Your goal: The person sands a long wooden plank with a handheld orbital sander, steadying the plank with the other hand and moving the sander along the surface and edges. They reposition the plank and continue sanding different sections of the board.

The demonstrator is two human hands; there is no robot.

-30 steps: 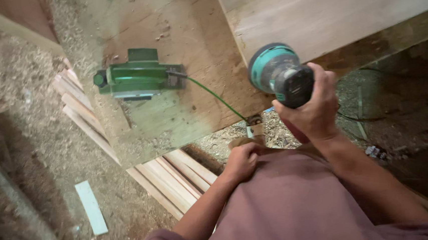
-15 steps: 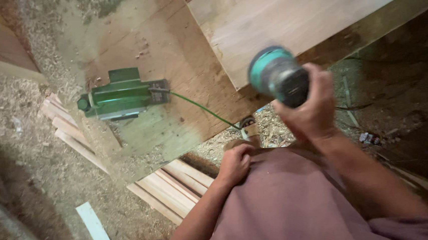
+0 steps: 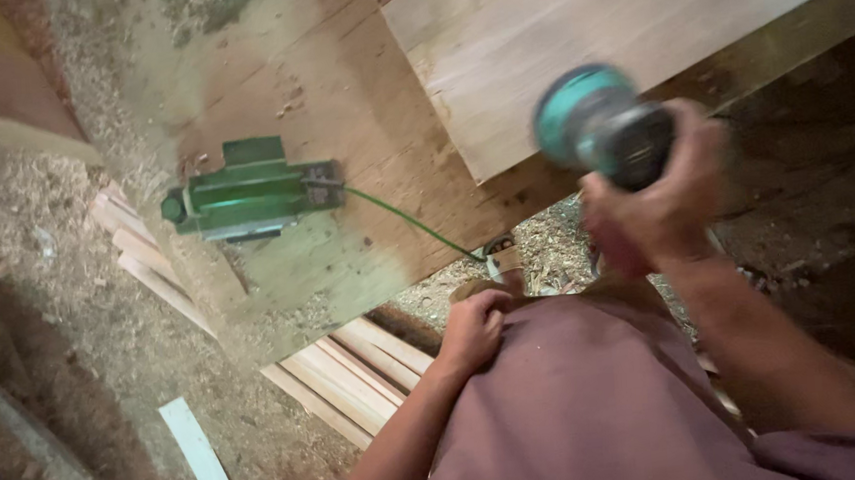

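My right hand (image 3: 661, 204) grips a teal and black power sander (image 3: 602, 128) and holds it in the air beside the edge of a pale wooden board (image 3: 573, 19). The tool is blurred by motion. My left hand (image 3: 474, 329) rests closed against my maroon shirt at the waist, with nothing visible in it. A green power tool (image 3: 249, 192) lies on a large plywood sheet (image 3: 337, 86), and its green cord (image 3: 411, 223) runs toward me.
Sawdust covers the ground at left. Several wooden slats (image 3: 346, 371) lie stacked under the plywood's near edge, and more slats (image 3: 148, 264) lie at left. A small white strip (image 3: 197, 452) rests on the floor. Dark ground lies at right.
My right hand has moved the sander a little to the right and blurred. The view has shifted slightly; my left hand stays at my waist.
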